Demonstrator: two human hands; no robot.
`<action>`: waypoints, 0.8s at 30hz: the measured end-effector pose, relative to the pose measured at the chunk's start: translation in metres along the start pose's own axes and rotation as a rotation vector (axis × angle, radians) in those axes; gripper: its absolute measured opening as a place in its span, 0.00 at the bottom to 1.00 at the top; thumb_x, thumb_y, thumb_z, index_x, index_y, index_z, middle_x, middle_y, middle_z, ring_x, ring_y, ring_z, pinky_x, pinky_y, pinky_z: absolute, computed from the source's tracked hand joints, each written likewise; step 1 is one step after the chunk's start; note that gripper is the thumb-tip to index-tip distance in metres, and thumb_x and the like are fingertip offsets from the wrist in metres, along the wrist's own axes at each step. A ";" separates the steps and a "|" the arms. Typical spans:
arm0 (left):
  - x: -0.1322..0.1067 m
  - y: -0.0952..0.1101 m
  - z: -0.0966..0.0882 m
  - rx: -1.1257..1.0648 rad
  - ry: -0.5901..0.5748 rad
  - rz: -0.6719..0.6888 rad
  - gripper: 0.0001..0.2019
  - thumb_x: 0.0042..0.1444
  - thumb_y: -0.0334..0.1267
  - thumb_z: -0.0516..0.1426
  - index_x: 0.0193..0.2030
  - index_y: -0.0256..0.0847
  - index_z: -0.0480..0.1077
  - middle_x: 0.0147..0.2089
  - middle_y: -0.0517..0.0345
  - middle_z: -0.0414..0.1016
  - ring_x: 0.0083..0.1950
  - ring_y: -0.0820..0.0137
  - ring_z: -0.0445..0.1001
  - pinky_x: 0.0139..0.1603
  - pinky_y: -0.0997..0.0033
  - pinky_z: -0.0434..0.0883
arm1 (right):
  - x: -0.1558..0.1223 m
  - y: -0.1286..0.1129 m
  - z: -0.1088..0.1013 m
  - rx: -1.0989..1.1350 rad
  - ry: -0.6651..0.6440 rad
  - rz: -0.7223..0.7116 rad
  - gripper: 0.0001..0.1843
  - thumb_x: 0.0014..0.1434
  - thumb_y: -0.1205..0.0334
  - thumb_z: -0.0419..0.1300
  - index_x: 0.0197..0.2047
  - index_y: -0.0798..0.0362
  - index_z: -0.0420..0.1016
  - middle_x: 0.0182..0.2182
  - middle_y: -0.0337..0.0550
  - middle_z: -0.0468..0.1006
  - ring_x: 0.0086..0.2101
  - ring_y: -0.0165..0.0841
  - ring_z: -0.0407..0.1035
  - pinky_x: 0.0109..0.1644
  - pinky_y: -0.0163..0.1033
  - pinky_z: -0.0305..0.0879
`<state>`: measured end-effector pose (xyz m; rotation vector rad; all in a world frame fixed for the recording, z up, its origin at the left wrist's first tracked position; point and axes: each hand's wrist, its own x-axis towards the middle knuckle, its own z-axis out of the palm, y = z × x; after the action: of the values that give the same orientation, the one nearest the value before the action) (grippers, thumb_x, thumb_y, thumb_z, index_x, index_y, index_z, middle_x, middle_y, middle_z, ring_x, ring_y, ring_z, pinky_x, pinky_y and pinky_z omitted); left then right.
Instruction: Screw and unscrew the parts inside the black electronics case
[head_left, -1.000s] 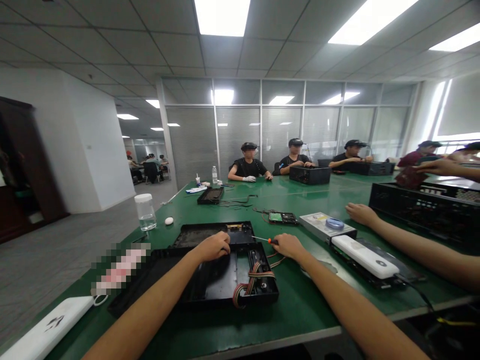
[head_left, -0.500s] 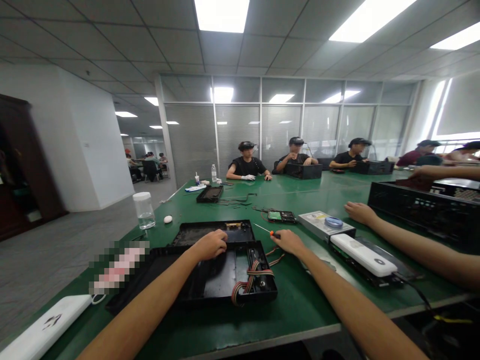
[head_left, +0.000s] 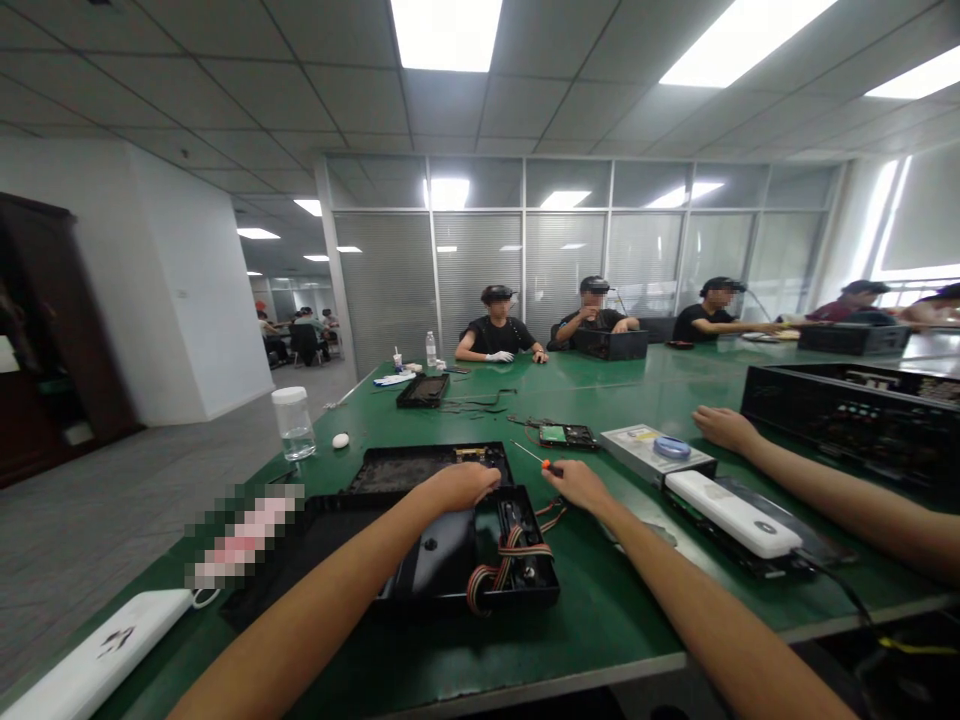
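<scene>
My left hand [head_left: 463, 484], its grip hidden, is over the far side of the black tray [head_left: 444, 565], nearer than my right hand [head_left: 577, 483], which clasps the screwdriver [head_left: 545, 464], shaft pointing far-left.

Screwdriver [head_left: 547, 464]: orange and black handle. Nearest case [head_left: 544, 596]: black. Cables [head_left: 525, 550]: striped red, black, cream. Tabletop [head_left: 600, 620]: green. Jar lid [head_left: 289, 396]: white. Ring [head_left: 673, 454]: pale blue.
</scene>
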<state>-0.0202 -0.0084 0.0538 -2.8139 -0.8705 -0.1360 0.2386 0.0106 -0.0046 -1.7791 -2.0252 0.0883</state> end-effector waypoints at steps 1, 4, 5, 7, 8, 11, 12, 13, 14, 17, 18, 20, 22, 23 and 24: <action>0.006 0.002 0.003 -0.026 0.000 -0.001 0.08 0.56 0.34 0.49 0.41 0.38 0.65 0.35 0.53 0.71 0.37 0.67 0.69 0.37 0.72 0.65 | 0.000 0.000 0.000 0.006 0.002 0.000 0.19 0.56 0.49 0.50 0.39 0.51 0.75 0.35 0.46 0.77 0.38 0.36 0.69 0.37 0.33 0.58; 0.020 0.005 0.015 -0.124 0.035 -0.010 0.08 0.53 0.32 0.52 0.39 0.38 0.69 0.35 0.54 0.73 0.38 0.68 0.71 0.40 0.73 0.65 | 0.000 0.001 0.000 0.022 0.006 -0.001 0.18 0.56 0.50 0.50 0.38 0.51 0.75 0.36 0.46 0.77 0.37 0.35 0.70 0.37 0.33 0.58; 0.022 0.005 0.020 -0.160 0.049 -0.009 0.07 0.53 0.31 0.53 0.37 0.38 0.71 0.35 0.55 0.74 0.38 0.69 0.71 0.42 0.74 0.65 | 0.000 0.002 0.000 0.026 0.009 -0.002 0.18 0.56 0.50 0.50 0.38 0.51 0.75 0.36 0.46 0.77 0.37 0.35 0.70 0.37 0.33 0.58; 0.024 0.006 0.029 -0.226 0.083 -0.012 0.07 0.52 0.31 0.53 0.34 0.37 0.72 0.35 0.56 0.75 0.38 0.71 0.71 0.43 0.75 0.64 | 0.000 0.003 -0.001 0.030 0.019 -0.004 0.18 0.56 0.50 0.50 0.38 0.51 0.75 0.36 0.45 0.77 0.37 0.35 0.69 0.37 0.33 0.58; 0.024 0.006 0.032 -0.253 0.100 -0.017 0.07 0.53 0.31 0.53 0.34 0.37 0.73 0.35 0.56 0.75 0.38 0.71 0.71 0.44 0.76 0.64 | 0.001 0.004 -0.002 0.031 0.024 -0.003 0.18 0.56 0.51 0.50 0.39 0.51 0.75 0.36 0.46 0.77 0.37 0.35 0.69 0.37 0.33 0.58; 0.021 0.008 0.038 -0.294 0.115 -0.017 0.08 0.53 0.32 0.52 0.36 0.37 0.73 0.37 0.56 0.75 0.40 0.71 0.71 0.45 0.76 0.64 | 0.002 0.004 -0.003 0.036 0.031 0.020 0.17 0.56 0.51 0.50 0.39 0.52 0.75 0.35 0.46 0.77 0.37 0.36 0.69 0.37 0.33 0.58; 0.020 0.008 0.039 -0.297 0.109 -0.004 0.09 0.54 0.31 0.52 0.36 0.37 0.73 0.38 0.56 0.75 0.41 0.71 0.71 0.46 0.75 0.64 | 0.002 0.003 -0.004 0.043 0.029 0.028 0.17 0.55 0.52 0.51 0.39 0.52 0.74 0.35 0.46 0.77 0.37 0.36 0.69 0.37 0.34 0.59; 0.018 0.008 0.039 -0.298 0.101 0.013 0.09 0.54 0.31 0.52 0.37 0.38 0.73 0.39 0.56 0.75 0.42 0.71 0.71 0.46 0.75 0.64 | 0.002 0.003 -0.004 0.055 0.030 0.032 0.17 0.55 0.52 0.51 0.38 0.52 0.74 0.34 0.46 0.76 0.37 0.36 0.69 0.38 0.34 0.59; 0.017 0.008 0.039 -0.297 0.096 0.031 0.10 0.54 0.30 0.51 0.37 0.38 0.73 0.40 0.55 0.75 0.42 0.71 0.71 0.47 0.75 0.64 | 0.002 0.002 -0.005 0.074 0.033 0.028 0.16 0.55 0.52 0.51 0.38 0.52 0.74 0.33 0.46 0.76 0.36 0.36 0.69 0.37 0.34 0.59; 0.016 0.007 0.040 -0.295 0.112 0.069 0.10 0.53 0.30 0.51 0.37 0.37 0.73 0.39 0.54 0.75 0.42 0.70 0.71 0.46 0.74 0.64 | 0.001 0.002 -0.007 0.189 0.045 -0.028 0.14 0.53 0.53 0.53 0.37 0.54 0.71 0.32 0.45 0.75 0.34 0.34 0.68 0.37 0.34 0.59; 0.016 0.007 0.040 -0.297 0.123 0.074 0.10 0.53 0.29 0.51 0.37 0.36 0.73 0.38 0.54 0.75 0.41 0.70 0.71 0.46 0.74 0.64 | 0.000 0.002 -0.008 0.251 0.027 -0.045 0.13 0.52 0.55 0.54 0.38 0.55 0.69 0.32 0.44 0.74 0.32 0.32 0.67 0.35 0.34 0.60; 0.016 0.006 0.041 -0.306 0.138 0.076 0.09 0.52 0.29 0.52 0.36 0.35 0.72 0.37 0.53 0.74 0.39 0.70 0.70 0.44 0.74 0.64 | -0.001 0.004 -0.013 0.406 -0.049 -0.054 0.14 0.50 0.60 0.53 0.41 0.55 0.65 0.31 0.41 0.72 0.28 0.28 0.65 0.32 0.32 0.60; 0.017 0.006 0.041 -0.319 0.141 0.059 0.08 0.51 0.29 0.53 0.36 0.35 0.71 0.36 0.54 0.73 0.38 0.70 0.70 0.41 0.74 0.65 | -0.002 0.007 -0.020 0.574 -0.115 -0.058 0.16 0.50 0.62 0.52 0.44 0.54 0.62 0.30 0.38 0.70 0.24 0.26 0.63 0.28 0.31 0.59; 0.017 0.006 0.042 -0.326 0.141 0.045 0.07 0.50 0.29 0.53 0.36 0.35 0.71 0.35 0.54 0.73 0.37 0.71 0.70 0.40 0.75 0.65 | -0.002 0.008 -0.024 0.652 -0.122 -0.071 0.16 0.51 0.61 0.52 0.44 0.54 0.61 0.29 0.37 0.69 0.23 0.25 0.62 0.27 0.30 0.59; 0.017 0.006 0.042 -0.334 0.140 0.031 0.07 0.50 0.29 0.53 0.36 0.35 0.70 0.34 0.55 0.72 0.36 0.71 0.70 0.39 0.75 0.65 | -0.001 0.008 -0.029 0.718 -0.107 -0.087 0.16 0.52 0.58 0.51 0.44 0.55 0.61 0.27 0.37 0.68 0.21 0.25 0.61 0.25 0.30 0.58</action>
<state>-0.0017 0.0050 0.0141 -3.0716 -0.8396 -0.5127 0.2569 0.0041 0.0181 -1.2437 -1.8049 0.7894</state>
